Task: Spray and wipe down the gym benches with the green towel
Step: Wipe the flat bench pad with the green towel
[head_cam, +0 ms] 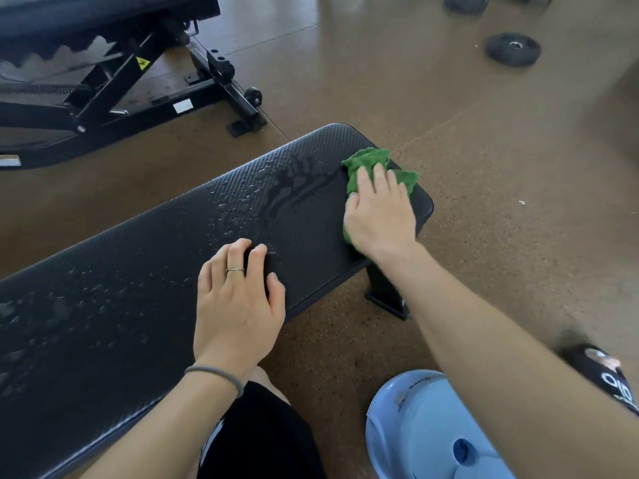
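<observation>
A flat black gym bench (pixel 145 271) runs diagonally from lower left to middle right, its textured pad beaded with spray droplets. My right hand (pixel 380 216) presses a crumpled green towel (pixel 370 164) flat onto the bench's far right end; green cloth shows above and beside the fingers. My left hand (pixel 238 305), with a ring and a grey wrist band, rests palm down on the bench's near edge, fingers apart and holding nothing. No spray bottle is in view.
A second adjustable black bench (pixel 114 70) stands at the upper left on the brown rubber floor. Two black weight plates (pixel 513 50) lie at the upper right. A light blue plastic object (pixel 432 430) sits on the floor near my knee.
</observation>
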The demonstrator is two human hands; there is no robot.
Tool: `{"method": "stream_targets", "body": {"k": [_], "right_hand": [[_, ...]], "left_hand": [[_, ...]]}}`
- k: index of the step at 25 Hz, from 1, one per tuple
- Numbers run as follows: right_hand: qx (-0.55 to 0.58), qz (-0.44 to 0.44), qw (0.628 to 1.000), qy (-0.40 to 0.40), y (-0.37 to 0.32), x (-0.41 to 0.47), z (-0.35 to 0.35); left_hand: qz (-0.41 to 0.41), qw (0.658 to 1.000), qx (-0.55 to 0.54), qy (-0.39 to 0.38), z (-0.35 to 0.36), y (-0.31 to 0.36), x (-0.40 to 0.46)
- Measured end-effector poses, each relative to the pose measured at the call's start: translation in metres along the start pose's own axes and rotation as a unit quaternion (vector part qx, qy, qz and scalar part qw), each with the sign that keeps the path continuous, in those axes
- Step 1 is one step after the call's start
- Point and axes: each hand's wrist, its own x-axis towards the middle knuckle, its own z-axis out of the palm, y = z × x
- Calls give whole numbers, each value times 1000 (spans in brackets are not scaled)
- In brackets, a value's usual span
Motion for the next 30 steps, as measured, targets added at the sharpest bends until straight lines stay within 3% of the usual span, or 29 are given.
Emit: {"method": "stream_targets", "body": {"k": [4, 6, 10, 13, 16, 20, 26, 28, 30], "right_hand": [[12, -93, 996, 5, -28, -73, 18], [-4, -111, 994, -11, -11, -60, 8], [-19, -14, 1000, -3, 33, 15, -11], [6, 54, 998, 21, 23, 19, -5], [18, 16, 999, 47, -14, -39, 16], [8, -79, 997, 0, -8, -67, 9], [8, 9, 1000, 17, 12, 17, -1], [11, 20, 999, 23, -8, -2, 7], [10, -28, 999, 28, -30, -45, 18]], "left_hand": [[-1, 1000, 2, -4, 0, 0, 1], [0, 1000, -6, -5, -1, 0, 0], [0, 1000, -11, 0, 0, -3, 1], [3, 1000, -5, 3, 0, -1, 1], [3, 1000, 3, -3, -1, 0, 0], [2, 1000, -1, -6, -1, -1, -1], [5, 1000, -2, -4, -1, -1, 1], [5, 1000, -1, -4, -2, -1, 1], [1, 1000, 1, -5, -2, 0, 0]]}}
